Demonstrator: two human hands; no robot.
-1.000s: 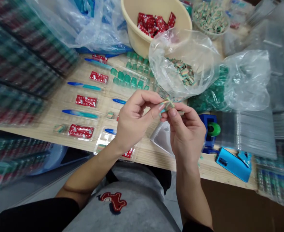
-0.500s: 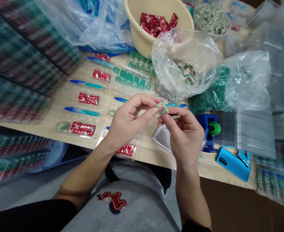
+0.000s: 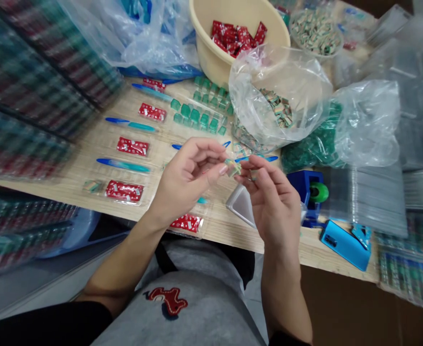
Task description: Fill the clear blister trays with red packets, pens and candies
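My left hand [image 3: 187, 180] and my right hand [image 3: 272, 202] meet above the near edge of the wooden table [image 3: 89, 144]. Between the fingertips of both hands sits a small striped eraser [image 3: 233, 167], pinched from each side. The right hand also holds a second small piece against its fingers. Just behind the hands stands a clear plastic bag [image 3: 279, 96] with several more striped erasers inside. Clear blister trays with red packets [image 3: 124, 191] and blue pens [image 3: 123, 165] lie in rows to the left.
A beige bowl [image 3: 211, 53] of red packets stands at the back. Loose green erasers [image 3: 197, 115] lie in front of it. A bag of green pieces [image 3: 315, 144], a blue tape dispenser [image 3: 310, 194], a blue phone [image 3: 346, 244] and stacks of clear trays [image 3: 377, 197] crowd the right.
Both hands have drifted slightly left and down with the striped eraser, still pinching it between them. The view has shifted a little.
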